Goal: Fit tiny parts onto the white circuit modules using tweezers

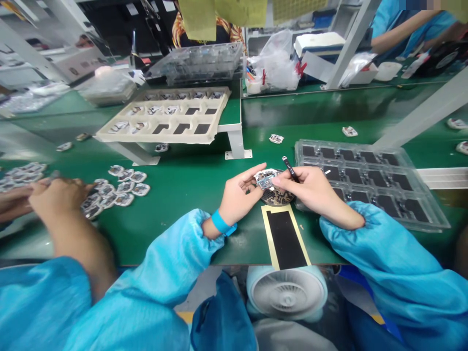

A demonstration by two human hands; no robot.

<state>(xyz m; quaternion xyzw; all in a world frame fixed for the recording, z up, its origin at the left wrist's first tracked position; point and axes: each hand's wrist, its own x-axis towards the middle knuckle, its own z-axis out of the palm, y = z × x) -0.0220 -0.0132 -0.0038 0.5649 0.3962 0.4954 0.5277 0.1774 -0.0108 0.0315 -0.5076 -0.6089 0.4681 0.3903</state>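
Electronics assembly line, factory floor. Long green surface (pixel 190 180), moulded part trays (pixel 369 170) and a raised beige tray (pixel 164 114), loose small circuit parts (pixel 120 187), workers side by side in blue antistatic smocks (pixel 398 273).

We see a small part (pixel 263 179) with a glossy, silvery face, perhaps metal foil, pinched in the left hand (pixel 237 197). The black tool (pixel 290 169) in the right hand (pixel 314 192) looks like smooth plastic. The tray (pixel 427 212) beside them is clear, shiny plastic; the green table mat (pixel 190 185) is matt; the black strip (pixel 285 241) is matt; our sleeves (pixel 395 273) are thin, faintly sheeny cloth.
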